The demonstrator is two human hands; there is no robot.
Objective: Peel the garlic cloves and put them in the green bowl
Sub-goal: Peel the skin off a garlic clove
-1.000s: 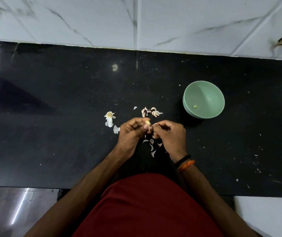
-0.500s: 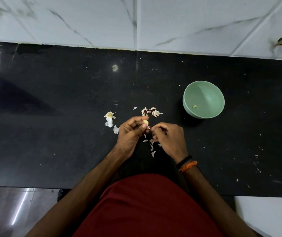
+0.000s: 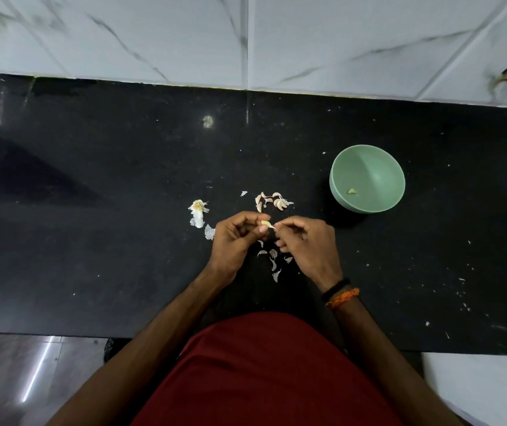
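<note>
Polished black stone forms the counter [image 3: 123, 241], speckled with pale crumbs. Near its middle the left hand [image 3: 235, 241] pinches a small, smooth, cream garlic clove [image 3: 265, 223] between thumb and curled fingers. The right hand [image 3: 309, 244], touching it from the bowl's side, pinches a thin papery strip at the clove's tip. Beyond the hands lies a cluster of unpeeled cloves [image 3: 273, 200]; curled, flaky skins [image 3: 272, 259] lie beneath them. The round, matte green bowl [image 3: 367, 155] stands right of the cluster, holding one small piece.

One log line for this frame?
step: peeling | left hand: holds clove | right hand: pinches skin | bowl: one clove in
</note>
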